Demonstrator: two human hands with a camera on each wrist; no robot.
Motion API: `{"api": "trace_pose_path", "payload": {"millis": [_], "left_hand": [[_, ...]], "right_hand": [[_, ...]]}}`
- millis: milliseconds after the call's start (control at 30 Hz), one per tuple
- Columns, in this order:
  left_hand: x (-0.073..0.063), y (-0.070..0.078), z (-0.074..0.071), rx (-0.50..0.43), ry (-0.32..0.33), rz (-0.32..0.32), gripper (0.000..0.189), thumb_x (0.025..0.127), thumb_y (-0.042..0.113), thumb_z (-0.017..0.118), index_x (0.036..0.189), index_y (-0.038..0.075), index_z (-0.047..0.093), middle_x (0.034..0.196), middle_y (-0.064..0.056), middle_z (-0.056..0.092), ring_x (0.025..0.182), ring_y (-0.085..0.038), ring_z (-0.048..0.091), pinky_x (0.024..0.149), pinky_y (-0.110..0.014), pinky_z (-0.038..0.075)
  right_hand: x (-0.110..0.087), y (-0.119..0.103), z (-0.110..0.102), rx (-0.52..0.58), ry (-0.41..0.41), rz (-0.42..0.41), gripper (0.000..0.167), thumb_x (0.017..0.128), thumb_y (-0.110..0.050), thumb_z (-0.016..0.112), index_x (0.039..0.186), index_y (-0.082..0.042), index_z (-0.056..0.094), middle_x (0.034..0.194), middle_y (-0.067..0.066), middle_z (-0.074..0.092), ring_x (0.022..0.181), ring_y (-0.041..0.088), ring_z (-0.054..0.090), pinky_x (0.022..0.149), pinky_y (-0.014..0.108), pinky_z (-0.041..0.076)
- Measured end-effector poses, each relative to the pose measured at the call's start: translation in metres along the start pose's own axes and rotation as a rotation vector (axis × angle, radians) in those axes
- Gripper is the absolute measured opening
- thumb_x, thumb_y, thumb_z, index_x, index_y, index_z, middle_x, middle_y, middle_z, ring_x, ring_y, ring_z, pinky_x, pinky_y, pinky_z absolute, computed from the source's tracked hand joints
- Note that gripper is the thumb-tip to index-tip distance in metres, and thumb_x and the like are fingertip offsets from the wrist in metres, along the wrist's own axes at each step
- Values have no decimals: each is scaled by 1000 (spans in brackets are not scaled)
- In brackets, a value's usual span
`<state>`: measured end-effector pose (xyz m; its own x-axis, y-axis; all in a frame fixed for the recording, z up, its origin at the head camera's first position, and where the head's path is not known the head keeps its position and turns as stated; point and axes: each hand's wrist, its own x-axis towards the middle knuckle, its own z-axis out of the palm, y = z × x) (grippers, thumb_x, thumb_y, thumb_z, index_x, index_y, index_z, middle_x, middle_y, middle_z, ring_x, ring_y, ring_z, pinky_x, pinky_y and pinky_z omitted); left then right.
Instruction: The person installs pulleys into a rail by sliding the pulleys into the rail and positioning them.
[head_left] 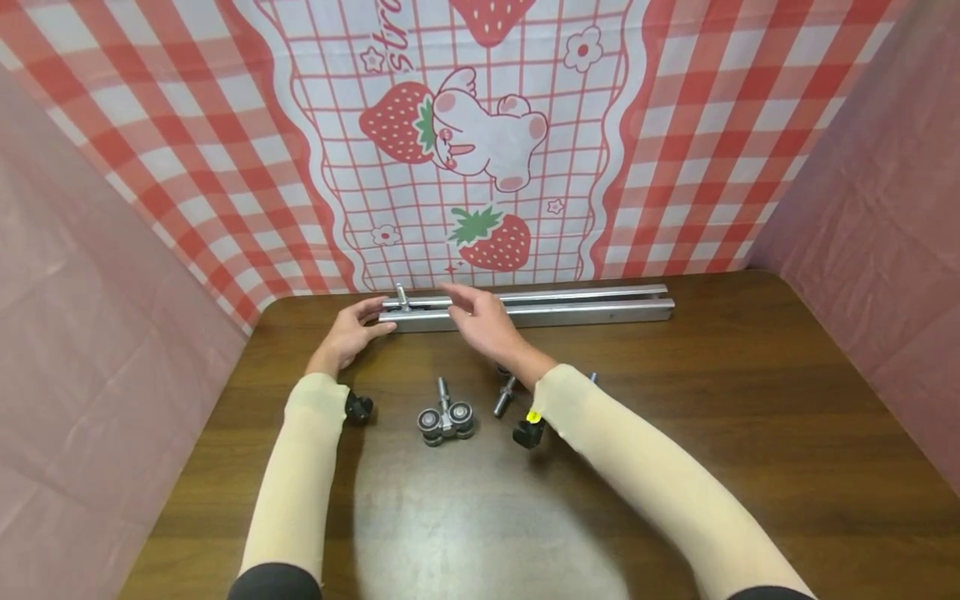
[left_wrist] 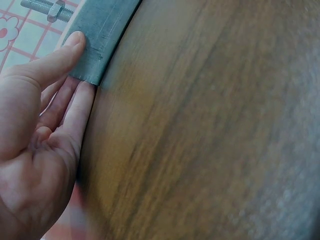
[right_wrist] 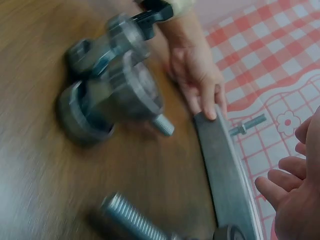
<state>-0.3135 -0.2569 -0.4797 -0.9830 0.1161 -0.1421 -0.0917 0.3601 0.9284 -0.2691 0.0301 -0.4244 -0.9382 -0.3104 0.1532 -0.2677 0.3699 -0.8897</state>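
A long silver metal C-channel rail (head_left: pixel 570 314) lies along the back of the table, its slot facing up. My left hand (head_left: pixel 351 335) grips its left end. In the left wrist view, the thumb (left_wrist: pixel 75 40) presses on the rail's near side, and the other fingers reach around the end. A threaded bolt with a nut (head_left: pixel 402 297) stands up from the slot near that end; whatever is below it inside the rail is mostly hidden. Over the rail, just right of this bolt, my right hand (head_left: pixel 483 323) holds nothing, its fingers loosely extended.
A four-wheeled roller trolley (head_left: pixel 446 421) with a threaded stud lies mid-table. Another stud (head_left: pixel 506 397) shows beside the right wrist, partly hidden by the arm, and a further bolt tip (head_left: pixel 594 377) beyond it. A checked strawberry cloth (head_left: pixel 697 150) hangs behind the table.
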Motion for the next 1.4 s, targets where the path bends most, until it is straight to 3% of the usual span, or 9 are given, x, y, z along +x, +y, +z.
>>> {"api": "trace_pose_path", "payload": {"millis": [667, 867, 967, 1067, 1100, 1133, 1233, 1300, 1400], "left_hand": [[1, -1, -1, -9, 0, -4, 72, 109, 5, 73, 174, 3, 41, 179, -26, 42, 171, -41, 38, 141, -52, 37], [0, 0, 0, -9, -5, -5, 72, 109, 6, 73, 174, 3, 41, 179, -26, 43, 171, -40, 38, 140, -52, 38], [0, 1, 0, -8, -9, 1, 72, 109, 6, 73, 174, 3, 40, 179, -26, 43, 171, -40, 39, 140, -53, 38], [0, 1, 0, -9, -9, -2, 73, 109, 7, 74, 174, 4, 41, 179, -26, 43, 171, -40, 38, 140, -52, 38], [1, 1, 0, -12, -8, -3, 73, 109, 6, 74, 174, 4, 41, 179, -26, 43, 171, -40, 38, 141, -52, 37], [1, 0, 0, -15, -7, -4, 73, 109, 6, 74, 174, 4, 41, 179, -26, 43, 171, -40, 38, 141, -52, 37], [1, 0, -1, -16, -9, -5, 73, 109, 6, 74, 174, 3, 41, 179, -26, 43, 171, -40, 38, 141, -52, 37], [1, 0, -1, -13, -10, -3, 73, 109, 6, 74, 174, 3, 40, 179, -26, 42, 171, -40, 38, 141, -52, 37], [2, -1, -1, -11, -8, -3, 73, 109, 5, 74, 174, 3, 40, 179, -27, 42, 171, -41, 38, 141, -52, 36]], "right_hand": [[-34, 20, -53, -162, -1, -49, 50, 111, -10, 63, 162, -9, 61, 166, 18, 63, 148, 43, 66, 128, 56, 53], [-39, 37, -67, -201, 16, -135, 48, 109, -14, 65, 157, -14, 67, 163, 13, 67, 144, 37, 71, 123, 51, 58], [-45, 32, -74, -230, 1, -126, 49, 110, -14, 64, 158, -13, 66, 164, 14, 66, 145, 38, 70, 125, 56, 56], [-47, 32, -82, -277, -10, -118, 48, 111, -14, 64, 159, -13, 66, 163, 13, 66, 134, 34, 74, 121, 55, 58], [-50, 25, -84, -298, -19, -108, 49, 110, -11, 64, 159, -12, 65, 160, 15, 68, 121, 34, 77, 117, 56, 60], [-51, 25, -87, -315, -23, -110, 49, 110, -11, 64, 159, -12, 65, 147, 16, 77, 105, 29, 78, 107, 52, 63], [-53, 25, -96, -351, -27, -119, 49, 110, -10, 65, 158, -12, 66, 100, 13, 81, 66, 12, 59, 76, 38, 57], [-55, 24, -101, -373, -29, -126, 49, 109, -10, 65, 158, -13, 66, 75, 9, 65, 55, 6, 41, 65, 32, 46], [-58, 26, -106, -404, -31, -142, 48, 109, -9, 65, 157, -12, 67, 78, 8, 66, 55, 6, 40, 65, 31, 45]]}}
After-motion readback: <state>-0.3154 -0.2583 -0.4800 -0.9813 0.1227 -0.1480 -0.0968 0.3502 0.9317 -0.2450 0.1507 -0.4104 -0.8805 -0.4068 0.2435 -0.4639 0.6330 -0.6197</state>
